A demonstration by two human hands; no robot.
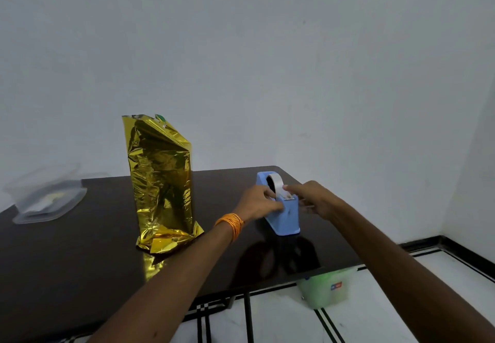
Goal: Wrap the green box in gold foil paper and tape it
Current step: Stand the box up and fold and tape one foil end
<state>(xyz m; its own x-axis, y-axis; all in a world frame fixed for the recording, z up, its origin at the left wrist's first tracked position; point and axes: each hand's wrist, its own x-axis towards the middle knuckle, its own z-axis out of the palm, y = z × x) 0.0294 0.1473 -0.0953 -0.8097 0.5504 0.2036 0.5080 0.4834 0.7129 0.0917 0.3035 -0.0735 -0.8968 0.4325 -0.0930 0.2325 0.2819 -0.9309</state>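
Note:
The green box stands upright on the dark table [80, 262], covered in gold foil paper [160, 182]. Only a small green corner [160, 117] shows at the open top, and loose foil flaps spread at the bottom. To its right sits a blue tape dispenser [285, 219] with a roll of clear tape [276, 182]. My left hand [258, 203] grips the dispenser's left side, with orange bangles on the wrist. My right hand [310, 198] reaches over the right side, its fingertips pinching the tape end at the cutter.
A clear plastic container [48, 195] lies at the table's far left corner. A green tub [325, 289] stands on the tiled floor below the table's right edge. A white wall rises right behind the table.

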